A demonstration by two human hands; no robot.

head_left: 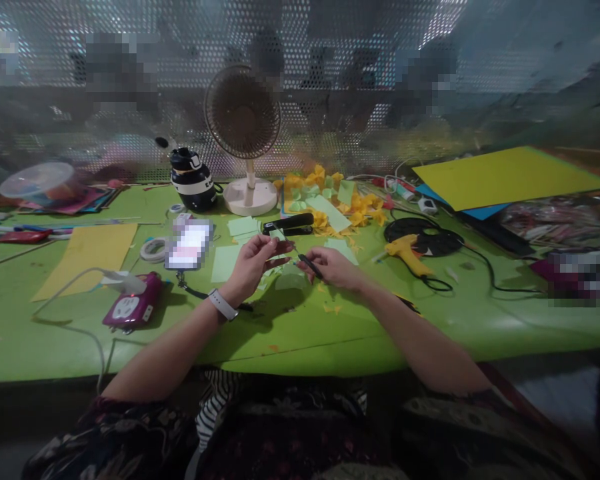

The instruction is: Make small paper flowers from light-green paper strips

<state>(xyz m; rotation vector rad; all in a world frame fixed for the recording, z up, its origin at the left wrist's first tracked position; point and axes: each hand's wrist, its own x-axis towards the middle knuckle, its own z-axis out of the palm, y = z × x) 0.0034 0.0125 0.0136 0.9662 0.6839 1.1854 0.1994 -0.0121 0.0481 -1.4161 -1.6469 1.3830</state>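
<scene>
Between the thumb and fingers of my left hand (pixel 254 261) is a small piece of pale green paper (pixel 278 235). My right hand (pixel 336 268) grips black-handled scissors (pixel 310 265), whose blades point up and left toward that paper. Whether the blades touch the paper is too small to tell. Beneath my hands lie light green paper scraps (pixel 275 272) and larger green sheets (pixel 224 263). Just beyond my fingers rests a black stapler (pixel 289 224). Yellow paper flowers (pixel 365 211) are heaped behind it, with some pale green pieces among them.
At right a yellow glue gun (pixel 409 255) lies by a black disc (pixel 433 236) and its cable. A white fan (pixel 250 197) and dark bottle (pixel 194 188) stand at the back. On the left are a phone (pixel 190 244), tape roll (pixel 153 250) and purple power adapter (pixel 134 303).
</scene>
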